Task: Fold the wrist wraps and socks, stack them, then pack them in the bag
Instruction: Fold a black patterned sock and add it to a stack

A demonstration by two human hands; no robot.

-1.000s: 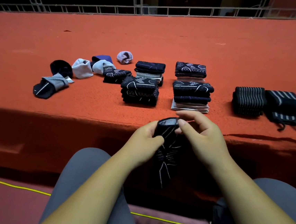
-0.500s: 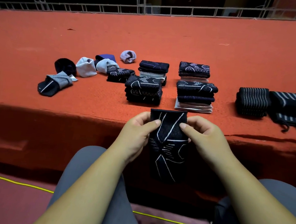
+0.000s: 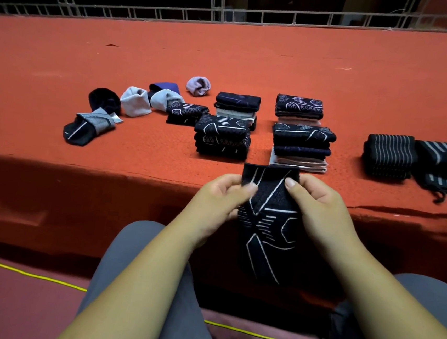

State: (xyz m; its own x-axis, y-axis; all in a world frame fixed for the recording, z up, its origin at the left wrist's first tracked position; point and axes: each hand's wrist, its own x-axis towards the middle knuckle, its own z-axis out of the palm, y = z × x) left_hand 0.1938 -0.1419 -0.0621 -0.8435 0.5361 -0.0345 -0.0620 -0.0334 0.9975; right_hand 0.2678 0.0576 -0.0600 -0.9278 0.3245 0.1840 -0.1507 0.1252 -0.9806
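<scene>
Left forearm (image 3: 137, 284) and right forearm (image 3: 394, 308) bare, lower centre and lower right of frame. Right hand (image 3: 320, 203): thumbnail short, plain. Left hand (image 3: 214, 195): thumb blurred. Grey trousers (image 3: 133, 240), smooth cloth, both legs, bottom edge

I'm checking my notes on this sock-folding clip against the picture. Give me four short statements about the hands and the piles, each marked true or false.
1. The left hand and the right hand both pinch the black patterned sock near its top edge. True.
2. That sock lies flat on the orange table. False: it hangs in front of the table's near edge, above the person's lap.
3. Striped wrist wraps lie at the table's right. True.
4. The folded sock stacks sit at the table's far left. False: they stand in the middle; loose socks lie to their left.
</scene>
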